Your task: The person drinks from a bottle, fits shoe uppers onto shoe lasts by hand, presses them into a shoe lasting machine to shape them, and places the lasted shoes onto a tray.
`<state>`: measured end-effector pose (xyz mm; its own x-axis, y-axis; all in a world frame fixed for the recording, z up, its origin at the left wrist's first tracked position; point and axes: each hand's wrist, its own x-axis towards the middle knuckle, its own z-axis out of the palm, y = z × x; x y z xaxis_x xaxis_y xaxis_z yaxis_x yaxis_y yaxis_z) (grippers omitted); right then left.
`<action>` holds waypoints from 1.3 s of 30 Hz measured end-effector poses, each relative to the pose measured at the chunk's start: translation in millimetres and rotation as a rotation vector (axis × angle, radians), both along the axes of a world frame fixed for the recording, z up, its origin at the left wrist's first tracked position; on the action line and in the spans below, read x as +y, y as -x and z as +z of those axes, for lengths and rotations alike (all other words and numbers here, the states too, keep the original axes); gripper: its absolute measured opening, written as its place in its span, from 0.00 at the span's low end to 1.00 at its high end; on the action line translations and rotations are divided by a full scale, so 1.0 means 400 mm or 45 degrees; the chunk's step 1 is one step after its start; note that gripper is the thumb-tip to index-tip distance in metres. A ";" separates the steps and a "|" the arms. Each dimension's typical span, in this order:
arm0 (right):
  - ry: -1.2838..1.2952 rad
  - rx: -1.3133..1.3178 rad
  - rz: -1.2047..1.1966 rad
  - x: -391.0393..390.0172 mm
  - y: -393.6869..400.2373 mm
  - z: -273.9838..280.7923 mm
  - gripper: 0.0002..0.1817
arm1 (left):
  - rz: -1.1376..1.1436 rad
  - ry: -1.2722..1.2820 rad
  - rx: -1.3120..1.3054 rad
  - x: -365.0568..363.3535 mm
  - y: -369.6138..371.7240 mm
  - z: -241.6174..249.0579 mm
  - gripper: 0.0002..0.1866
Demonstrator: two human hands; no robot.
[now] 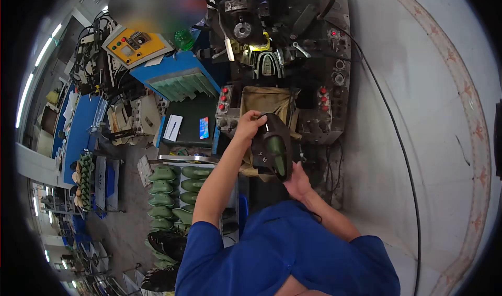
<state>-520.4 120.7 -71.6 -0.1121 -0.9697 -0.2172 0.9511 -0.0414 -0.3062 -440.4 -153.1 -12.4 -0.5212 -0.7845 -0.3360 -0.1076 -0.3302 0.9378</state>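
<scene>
A dark brown shoe upper (pixel 269 133) with a green shoe last (pixel 278 157) inside it is held between my two hands, in front of the machine. My left hand (pixel 251 124) is closed on its far end, thumb over the top edge. My right hand (pixel 298 182) is at the near end, against its lower right side, with its fingers partly hidden behind it. A tan cloth (pixel 264 98) hangs just behind the shoe upper, below the lit machine clamps (pixel 267 64).
Red buttons (pixel 223 99) sit on panels either side of the cloth. To the left are a phone (pixel 204 128) on a dark surface, a blue cabinet (pixel 157 73) and a rack with several green lasts (pixel 161 199). A black cable (pixel 393 126) hangs along the right wall.
</scene>
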 end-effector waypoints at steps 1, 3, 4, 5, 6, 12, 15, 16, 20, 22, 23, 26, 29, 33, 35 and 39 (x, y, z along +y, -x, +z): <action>-0.002 -0.004 -0.003 0.003 0.004 -0.014 0.32 | -0.002 0.038 -0.056 -0.008 0.005 -0.004 0.07; 0.052 0.332 0.028 0.006 0.009 -0.049 0.35 | -0.004 0.070 -0.116 -0.027 0.004 -0.019 0.06; 0.050 0.329 0.028 0.011 0.013 -0.065 0.35 | -0.027 0.100 -0.136 -0.040 0.002 -0.024 0.06; -0.006 0.311 0.049 0.013 0.017 -0.072 0.40 | -0.049 0.130 -0.156 -0.043 0.004 -0.021 0.06; -0.060 0.294 0.073 0.013 0.022 -0.077 0.45 | -0.047 0.131 -0.158 -0.043 0.008 -0.019 0.06; -0.075 0.207 0.049 0.015 0.043 -0.088 0.28 | -0.077 0.215 -0.266 -0.072 0.039 -0.035 0.08; -0.056 -0.143 0.136 0.015 0.061 -0.109 0.12 | -0.057 0.261 -0.293 -0.080 0.053 -0.041 0.08; -0.067 -0.146 0.125 0.017 0.064 -0.117 0.12 | -0.039 0.291 -0.295 -0.082 0.053 -0.044 0.08; -0.204 0.027 0.056 0.007 0.067 -0.103 0.13 | -0.036 0.326 -0.305 -0.083 0.049 -0.051 0.08; -0.195 0.055 0.025 0.014 0.064 -0.122 0.14 | -0.032 0.360 -0.309 -0.075 0.045 -0.045 0.08; -0.206 0.077 0.017 0.012 0.065 -0.125 0.14 | -0.036 0.357 -0.303 -0.079 0.047 -0.048 0.08; -0.198 0.086 0.007 0.012 0.062 -0.136 0.14 | -0.030 0.382 -0.332 -0.079 0.046 -0.058 0.08; -0.204 0.067 -0.006 0.013 0.057 -0.128 0.12 | 0.001 0.350 -0.341 -0.082 0.042 -0.068 0.08; -0.220 0.084 -0.016 0.009 0.054 -0.124 0.11 | 0.015 0.380 -0.335 -0.089 0.044 -0.080 0.08; -0.220 0.094 -0.010 0.010 0.050 -0.137 0.10 | 0.029 0.370 -0.353 -0.088 0.039 -0.068 0.08; -0.021 0.037 0.063 0.000 0.061 -0.188 0.08 | 0.047 0.280 -0.197 -0.086 0.027 -0.054 0.10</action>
<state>-544.9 120.6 -146.7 -0.0709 -0.9704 -0.2307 0.9426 0.0105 -0.3337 -451.3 -187.3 -34.1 -0.4466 -0.8651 -0.2286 -0.2465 -0.1266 0.9608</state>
